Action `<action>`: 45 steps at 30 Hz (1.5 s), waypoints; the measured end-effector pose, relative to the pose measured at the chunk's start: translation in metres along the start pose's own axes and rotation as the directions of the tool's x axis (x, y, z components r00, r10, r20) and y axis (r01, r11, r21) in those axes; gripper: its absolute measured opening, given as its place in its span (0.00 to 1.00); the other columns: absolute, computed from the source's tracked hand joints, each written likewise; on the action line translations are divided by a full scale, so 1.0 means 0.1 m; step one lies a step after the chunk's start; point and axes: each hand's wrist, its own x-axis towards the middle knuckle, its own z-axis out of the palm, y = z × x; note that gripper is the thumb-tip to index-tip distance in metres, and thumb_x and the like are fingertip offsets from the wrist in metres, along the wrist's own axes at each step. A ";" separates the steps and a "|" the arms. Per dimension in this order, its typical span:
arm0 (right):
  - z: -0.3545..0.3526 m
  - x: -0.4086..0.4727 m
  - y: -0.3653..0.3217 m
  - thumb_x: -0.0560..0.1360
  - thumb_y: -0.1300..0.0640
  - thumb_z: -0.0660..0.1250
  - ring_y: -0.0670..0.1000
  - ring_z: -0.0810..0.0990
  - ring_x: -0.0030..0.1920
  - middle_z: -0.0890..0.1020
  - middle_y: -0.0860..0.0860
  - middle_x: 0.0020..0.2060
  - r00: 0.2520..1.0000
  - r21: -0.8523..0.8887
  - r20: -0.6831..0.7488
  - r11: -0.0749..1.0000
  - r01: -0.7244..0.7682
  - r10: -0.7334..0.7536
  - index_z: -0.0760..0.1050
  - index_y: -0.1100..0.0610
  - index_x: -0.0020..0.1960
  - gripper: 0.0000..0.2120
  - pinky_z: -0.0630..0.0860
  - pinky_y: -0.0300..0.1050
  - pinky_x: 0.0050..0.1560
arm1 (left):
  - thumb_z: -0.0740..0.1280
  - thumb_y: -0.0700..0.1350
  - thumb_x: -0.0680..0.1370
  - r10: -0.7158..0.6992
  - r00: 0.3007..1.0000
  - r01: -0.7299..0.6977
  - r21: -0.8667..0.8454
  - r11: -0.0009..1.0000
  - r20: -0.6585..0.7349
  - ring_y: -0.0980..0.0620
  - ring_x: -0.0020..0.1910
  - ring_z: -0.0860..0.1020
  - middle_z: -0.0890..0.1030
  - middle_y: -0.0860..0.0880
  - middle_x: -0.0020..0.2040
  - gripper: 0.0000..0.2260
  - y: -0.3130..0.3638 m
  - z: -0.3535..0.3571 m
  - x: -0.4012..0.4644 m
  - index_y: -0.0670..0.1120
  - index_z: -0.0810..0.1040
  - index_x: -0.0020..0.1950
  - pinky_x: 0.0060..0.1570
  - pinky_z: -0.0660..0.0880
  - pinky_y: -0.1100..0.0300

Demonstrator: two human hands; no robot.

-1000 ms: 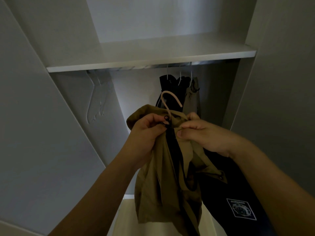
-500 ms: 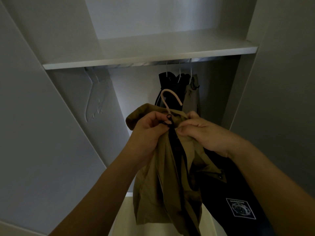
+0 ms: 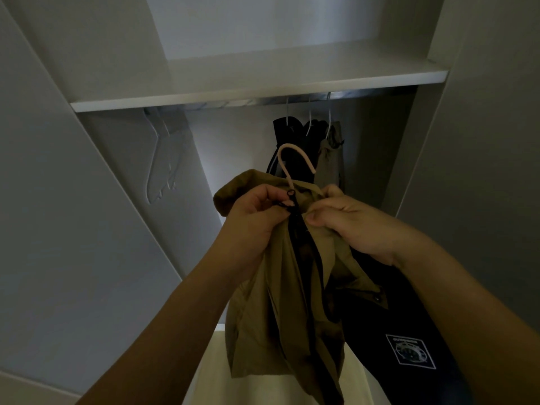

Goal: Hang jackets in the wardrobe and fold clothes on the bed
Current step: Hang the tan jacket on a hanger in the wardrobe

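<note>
A tan jacket [image 3: 271, 302] with a black zipper hangs from a pale pink hanger [image 3: 287, 162] in front of the open wardrobe. My left hand [image 3: 251, 223] grips the jacket's collar on the left of the zipper and pinches the zipper pull at the top. My right hand [image 3: 347, 223] pinches the collar fabric on the right side. The hanger's hook pokes up between my hands, below the wardrobe rail [image 3: 292, 99].
Several dark and olive jackets [image 3: 306, 147] hang on the rail at the right. A dark garment with a white patch [image 3: 409, 349] hangs under my right forearm. Bare white hangers [image 3: 163, 159] hang at the left. A white shelf [image 3: 257, 92] runs above the rail.
The jacket and both hands have barely shifted; the view has tilted slightly, and the grips on collar and zipper stay the same.
</note>
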 end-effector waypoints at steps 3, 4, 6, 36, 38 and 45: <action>0.00 0.01 0.00 0.79 0.54 0.60 0.37 0.70 0.45 0.67 0.45 0.46 1.000 0.009 -0.018 1.000 -0.010 0.010 0.79 0.54 0.38 0.13 0.65 0.38 0.48 | 0.63 0.31 0.77 0.007 1.000 -0.008 0.043 0.999 0.017 0.54 0.40 0.81 0.83 0.50 0.42 0.16 0.00 -0.02 -0.01 0.49 0.82 0.38 0.40 0.78 0.62; 0.00 0.01 0.01 0.79 0.54 0.60 0.36 0.70 0.44 0.67 0.45 0.46 1.000 0.015 -0.028 1.000 -0.012 0.013 0.79 0.52 0.37 0.14 0.65 0.38 0.47 | 0.63 0.32 0.77 0.017 1.000 -0.019 0.072 0.997 0.019 0.54 0.40 0.81 0.83 0.51 0.42 0.17 0.00 -0.01 -0.02 0.51 0.82 0.37 0.41 0.77 0.62; 0.00 0.02 0.02 0.79 0.54 0.60 0.35 0.71 0.43 0.67 0.44 0.46 0.999 0.022 -0.039 1.000 -0.008 0.008 0.78 0.52 0.36 0.14 0.65 0.37 0.47 | 0.63 0.32 0.77 0.046 0.999 -0.049 0.120 0.992 0.023 0.55 0.40 0.81 0.83 0.51 0.41 0.18 0.00 -0.01 -0.02 0.52 0.82 0.36 0.41 0.77 0.63; -0.04 -0.09 0.02 0.77 0.50 0.62 0.37 0.72 0.44 0.70 0.39 0.41 0.994 0.127 -0.108 0.992 0.022 -0.008 0.82 0.54 0.42 0.12 0.65 0.39 0.49 | 0.54 0.29 0.77 -0.087 0.996 0.082 -0.257 0.963 -0.010 0.49 0.39 0.81 0.81 0.45 0.43 0.18 0.01 -0.01 -0.03 0.47 0.78 0.40 0.37 0.80 0.57; -0.05 -0.08 0.04 0.77 0.52 0.62 0.38 0.73 0.45 0.70 0.40 0.41 0.990 0.133 -0.144 0.991 0.010 0.009 0.81 0.56 0.43 0.12 0.66 0.40 0.50 | 0.53 0.29 0.76 -0.224 0.972 0.190 -0.320 0.928 -0.074 0.49 0.34 0.81 0.80 0.44 0.39 0.17 0.01 -0.02 -0.01 0.46 0.77 0.39 0.34 0.79 0.56; 0.06 -0.04 0.10 0.77 0.54 0.61 0.47 0.72 0.49 0.70 0.48 0.46 0.977 0.157 -0.192 0.986 -0.062 0.092 0.81 0.59 0.46 0.12 0.67 0.44 0.52 | 0.54 0.36 0.64 -0.294 0.954 0.288 -0.419 0.861 0.054 0.47 0.32 0.79 0.78 0.47 0.33 0.11 -0.01 0.01 -0.14 0.42 0.77 0.36 0.38 0.79 0.53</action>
